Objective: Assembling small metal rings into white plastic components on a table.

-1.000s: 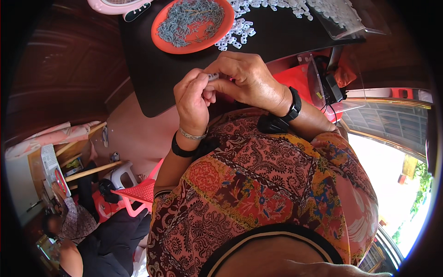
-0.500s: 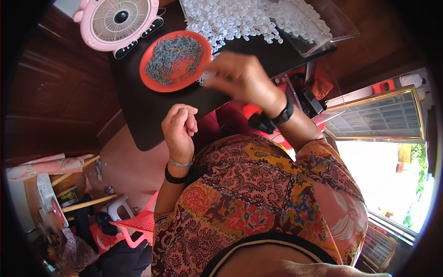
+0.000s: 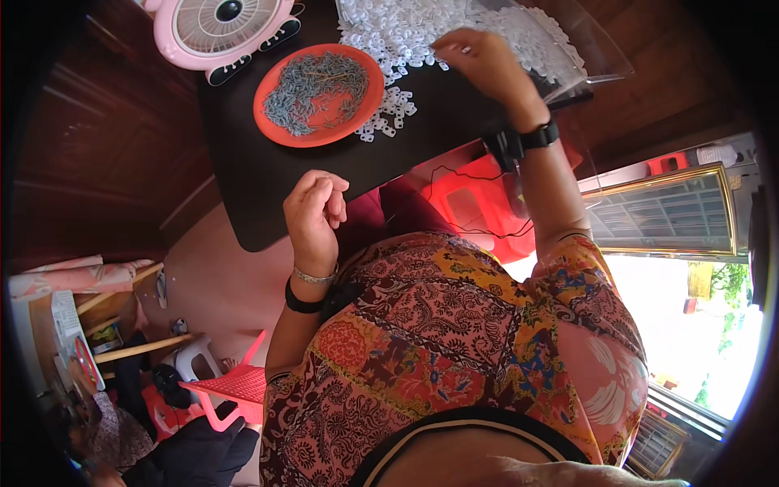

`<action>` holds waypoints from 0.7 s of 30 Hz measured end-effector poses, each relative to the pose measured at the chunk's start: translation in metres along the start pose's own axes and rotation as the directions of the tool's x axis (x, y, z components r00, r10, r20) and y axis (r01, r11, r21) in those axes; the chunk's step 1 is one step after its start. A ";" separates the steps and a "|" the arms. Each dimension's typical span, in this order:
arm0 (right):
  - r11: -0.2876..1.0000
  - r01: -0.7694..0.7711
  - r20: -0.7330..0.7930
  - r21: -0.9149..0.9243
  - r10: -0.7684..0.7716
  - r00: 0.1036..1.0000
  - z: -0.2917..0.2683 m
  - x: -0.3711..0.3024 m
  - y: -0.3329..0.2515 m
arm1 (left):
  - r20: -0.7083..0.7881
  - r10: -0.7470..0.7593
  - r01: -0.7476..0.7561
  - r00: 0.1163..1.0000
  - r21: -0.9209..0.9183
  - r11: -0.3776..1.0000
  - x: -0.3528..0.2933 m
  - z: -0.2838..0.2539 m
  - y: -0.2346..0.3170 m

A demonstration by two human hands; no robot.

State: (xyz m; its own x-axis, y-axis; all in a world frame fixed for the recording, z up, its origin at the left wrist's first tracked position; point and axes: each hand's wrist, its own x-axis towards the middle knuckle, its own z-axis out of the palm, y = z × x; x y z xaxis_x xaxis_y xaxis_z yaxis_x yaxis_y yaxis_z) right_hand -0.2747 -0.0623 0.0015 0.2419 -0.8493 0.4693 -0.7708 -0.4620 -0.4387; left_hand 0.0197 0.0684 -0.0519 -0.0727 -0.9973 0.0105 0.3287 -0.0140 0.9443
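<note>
My right hand (image 3: pixel 487 66) hovers at the near edge of a large heap of small white plastic clips (image 3: pixel 398 28), its fingers drawn together. Whether a clip is between them is too small to tell. My left hand (image 3: pixel 315 213) is held in front of the table's near edge with curled fingers, and what they may hold is hidden. An orange plate (image 3: pixel 280 136) of small grey nails (image 3: pixel 300 93) lies on the black table, with thin yellowish pieces on top of the nails. Beside the plate's right rim is a small group of white clips (image 3: pixel 391 114).
A pink fan (image 3: pixel 219 32) stands at the table's far left. A clear plastic box (image 3: pixel 596 61) lies at the far right, partly filled with clips. Below the table edge is a red stool (image 3: pixel 466 199). Another person (image 3: pixel 122 426) sits at lower left near a pink chair (image 3: pixel 231 390).
My right hand has moved away from the plate, to the right and farther out to the heap, uncovering the small group of clips. The left hand stays curled in nearly the same place.
</note>
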 end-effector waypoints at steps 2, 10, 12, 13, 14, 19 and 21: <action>0.999 -0.041 0.183 0.030 0.035 0.983 0.028 -0.008 0.004 | 0.012 -0.004 0.004 1.000 0.008 1.000 0.000 0.000 0.000; 0.970 0.122 0.213 -0.210 -0.076 0.974 0.051 -0.013 -0.002 | -0.007 -0.014 0.014 1.000 0.016 1.000 -0.003 -0.001 0.000; 0.976 0.131 0.219 -0.174 -0.091 0.972 0.051 -0.014 -0.005 | -0.001 -0.010 0.010 1.000 0.013 1.000 -0.002 -0.001 -0.001; 0.981 0.139 0.222 -0.138 -0.107 0.969 0.052 -0.014 -0.005 | 0.000 -0.014 0.014 1.000 0.015 1.000 -0.002 -0.001 -0.001; 0.981 0.138 0.224 -0.138 -0.105 0.969 0.053 -0.014 -0.006 | 0.002 -0.019 0.019 1.000 0.017 1.000 -0.002 -0.001 -0.001; 0.938 0.215 0.186 -0.271 -0.168 0.968 0.064 -0.010 -0.006 | 0.006 -0.038 0.038 0.999 0.030 0.999 -0.001 -0.001 -0.001; 0.935 0.212 0.175 -0.285 -0.166 0.970 0.068 -0.010 -0.001 | 0.006 -0.044 0.044 0.999 0.039 0.998 0.000 -0.001 -0.001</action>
State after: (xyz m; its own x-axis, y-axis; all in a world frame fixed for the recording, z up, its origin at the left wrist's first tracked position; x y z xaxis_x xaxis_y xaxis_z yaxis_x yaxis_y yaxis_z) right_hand -0.2357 -0.0707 -0.0547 0.4661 -0.7922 0.3940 -0.8374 -0.5387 -0.0925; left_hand 0.0203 0.0688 -0.0533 -0.0927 -0.9953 -0.0295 0.2885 -0.0552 0.9559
